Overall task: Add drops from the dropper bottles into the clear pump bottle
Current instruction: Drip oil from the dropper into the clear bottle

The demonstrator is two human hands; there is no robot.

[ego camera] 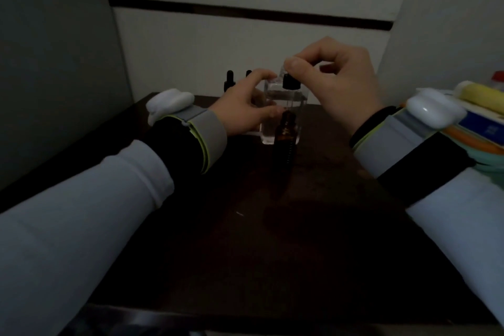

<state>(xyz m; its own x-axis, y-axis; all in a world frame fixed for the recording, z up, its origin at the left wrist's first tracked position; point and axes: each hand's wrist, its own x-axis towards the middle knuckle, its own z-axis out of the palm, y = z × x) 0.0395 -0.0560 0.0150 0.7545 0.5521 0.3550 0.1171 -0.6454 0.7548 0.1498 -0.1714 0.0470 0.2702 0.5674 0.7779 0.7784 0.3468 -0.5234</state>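
Right hand (341, 82) pinches the black rubber dropper cap (291, 82) from above, right over the clear pump bottle (283, 112). Left hand (245, 103) wraps that square, glassy bottle, thumb in front, steadying it on the dark bench (245, 226). One open amber dropper bottle (286, 133) stands just before it. Two more black dropper tops (229, 78) poke up behind the left hand.

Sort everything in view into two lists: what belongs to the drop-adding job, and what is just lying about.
Job:
clear bottle
dropper in right hand
open amber bottle
spare dropper bottles
left hand, steadying

Lying about:
stacked clutter at right
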